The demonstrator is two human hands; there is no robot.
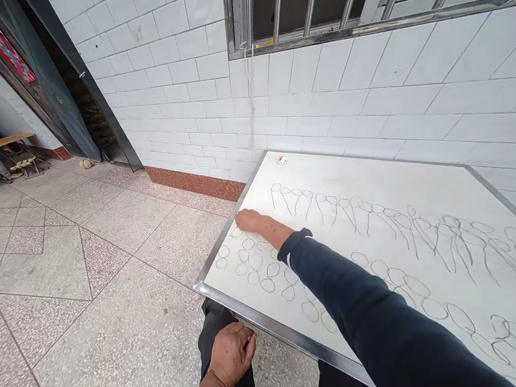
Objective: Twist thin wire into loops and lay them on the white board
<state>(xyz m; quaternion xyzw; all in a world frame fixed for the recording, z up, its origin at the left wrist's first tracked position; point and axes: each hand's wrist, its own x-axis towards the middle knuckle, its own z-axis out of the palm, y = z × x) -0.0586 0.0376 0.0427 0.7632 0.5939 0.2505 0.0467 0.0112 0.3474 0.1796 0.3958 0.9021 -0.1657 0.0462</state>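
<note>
My right hand (249,220) is at the left edge of a white board (341,177) with a metal frame, its fingers curled. Whatever those fingers hold, if anything, is hidden. Around and below this hand are thin dark drawn loops (268,278) shaped like figure eights. My dark blue sleeve (345,281) stretches across the board and covers part of the markings. Resting on my dark trouser leg below the board's front edge, my left hand (231,352) is closed in a loose fist, and nothing shows in it.
A row of drawn nine-like shapes (330,203) runs across the board's upper part. A small red-and-white object (282,160) lies near its far left corner. Behind stands a white tiled wall (181,89) with a barred window (310,10). Speckled floor (138,303) spreads to the left.
</note>
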